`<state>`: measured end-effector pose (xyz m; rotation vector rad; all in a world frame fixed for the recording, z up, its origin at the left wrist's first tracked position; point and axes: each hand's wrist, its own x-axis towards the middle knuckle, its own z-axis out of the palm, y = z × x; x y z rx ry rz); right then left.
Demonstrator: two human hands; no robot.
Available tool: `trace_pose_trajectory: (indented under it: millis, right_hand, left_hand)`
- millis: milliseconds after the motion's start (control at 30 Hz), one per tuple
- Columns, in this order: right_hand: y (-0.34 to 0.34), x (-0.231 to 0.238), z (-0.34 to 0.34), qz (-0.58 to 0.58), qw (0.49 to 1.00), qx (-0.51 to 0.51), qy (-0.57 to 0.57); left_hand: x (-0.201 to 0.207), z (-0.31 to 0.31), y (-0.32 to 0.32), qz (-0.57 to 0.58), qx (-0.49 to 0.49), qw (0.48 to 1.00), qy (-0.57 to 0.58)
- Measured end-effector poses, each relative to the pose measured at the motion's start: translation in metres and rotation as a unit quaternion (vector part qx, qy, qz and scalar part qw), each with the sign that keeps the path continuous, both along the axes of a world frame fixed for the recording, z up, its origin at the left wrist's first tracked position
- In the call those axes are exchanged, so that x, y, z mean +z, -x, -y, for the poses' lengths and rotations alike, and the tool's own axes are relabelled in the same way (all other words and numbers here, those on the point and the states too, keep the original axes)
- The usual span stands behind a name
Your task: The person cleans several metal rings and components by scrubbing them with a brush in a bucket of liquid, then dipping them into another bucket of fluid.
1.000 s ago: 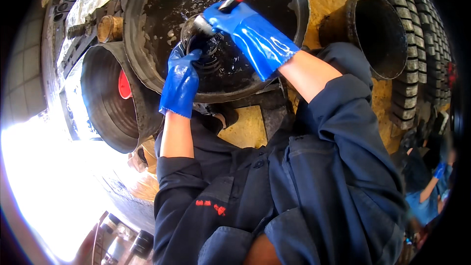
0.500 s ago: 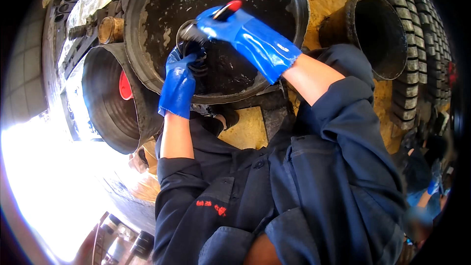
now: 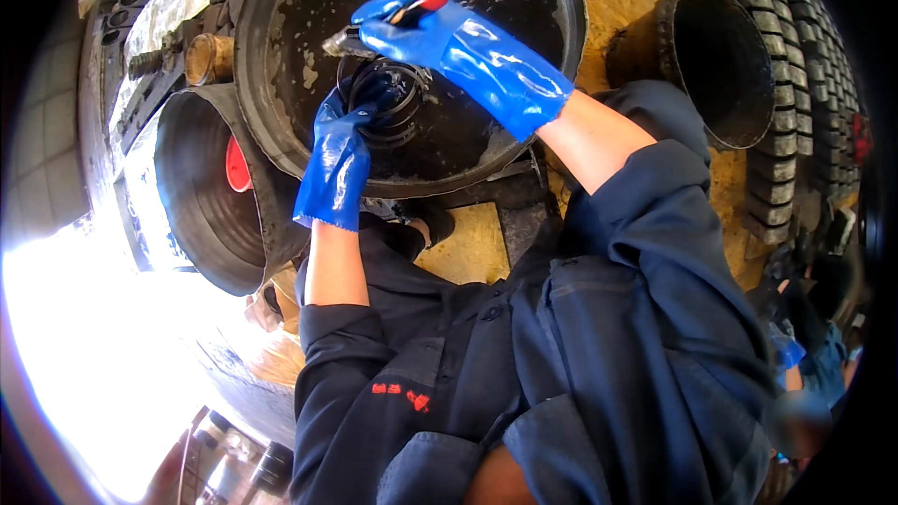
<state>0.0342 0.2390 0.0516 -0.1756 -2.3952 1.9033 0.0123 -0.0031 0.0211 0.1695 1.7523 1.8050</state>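
My left hand (image 3: 338, 145), in a wet blue rubber glove, is closed on the near left side of a dark coil spring (image 3: 404, 122). The spring is tilted over a large round black tub (image 3: 269, 117) with dark liquid in it. Just above the spring, my gloved right hand (image 3: 408, 36) grips a brush (image 3: 342, 43). Its bristles point left past the fingers, close to the spring's far rim, and its red handle end sticks up behind the thumb. Whether the bristles touch the metal I cannot tell. My left fingertips are partly hidden by the coils.
A dark open drum (image 3: 210, 196) with a red round thing (image 3: 239, 165) inside lies left of the tub. To the right stand a rusty cylinder (image 3: 718, 65) and large tyres (image 3: 781, 112). Another person's blue-gloved hand (image 3: 790, 353) shows at the far right.
My right hand has moved slightly left and up with the brush, uncovering more of the coils. My left hand keeps its hold, and the spring shows more openly.
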Motion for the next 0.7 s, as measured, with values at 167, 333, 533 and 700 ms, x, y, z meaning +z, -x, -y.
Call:
trace_pose_trajectory:
  millis: [167, 333, 533, 700]
  right_hand:
    - [-0.011, -0.032, -0.012, -0.034, 0.996, -0.087, 0.013]
    - [-0.01, -0.058, -0.018, 0.085, 0.928, -0.104, 0.348]
    - [-0.023, -0.066, -0.02, 0.219, 0.945, -0.151, 0.19]
    - [-0.021, -0.077, -0.043, 0.196, 0.97, -0.141, 0.014]
  left_hand:
    - [0.019, -0.014, -0.01, 0.022, 0.03, 0.999, -0.025]
    - [0.004, -0.006, -0.005, -0.009, 0.008, 1.0, -0.012]
    - [-0.009, 0.003, 0.007, 0.077, 0.07, 0.994, -0.04]
    - [-0.006, -0.007, 0.021, 0.102, 0.077, 0.989, -0.079]
